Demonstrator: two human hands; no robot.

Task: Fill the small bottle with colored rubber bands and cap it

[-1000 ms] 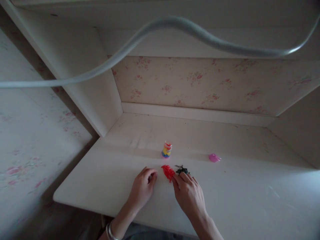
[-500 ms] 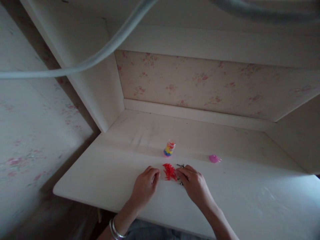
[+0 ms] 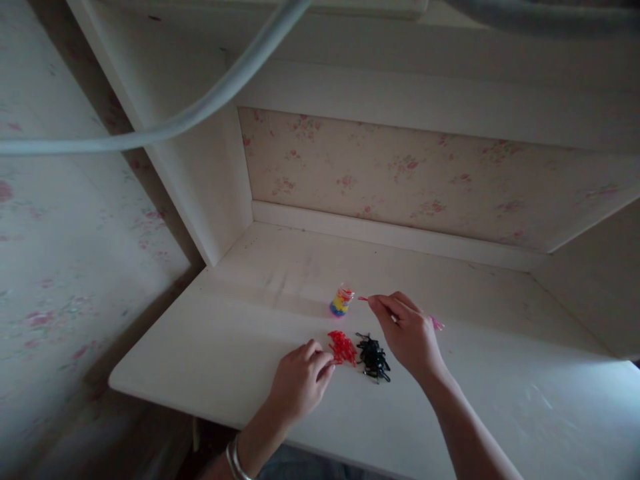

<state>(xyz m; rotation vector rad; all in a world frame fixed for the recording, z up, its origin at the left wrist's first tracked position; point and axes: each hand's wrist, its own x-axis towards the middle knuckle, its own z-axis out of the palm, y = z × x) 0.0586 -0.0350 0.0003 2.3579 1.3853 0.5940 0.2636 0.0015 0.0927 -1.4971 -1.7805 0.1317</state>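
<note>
A red band [image 3: 363, 299] is pinched in the right hand [image 3: 407, 330], pointed lengthwise toward the jar [image 3: 340, 306] just left, set back from the front edge of the table [image 3: 200, 373]; whether the left hand [image 3: 301, 377] grips cannot be told.

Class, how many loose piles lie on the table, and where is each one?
2: the red pile beside the left hand, and the black pile just right of the red. The right hand blocks part of the table, so more could be hidden.
</note>
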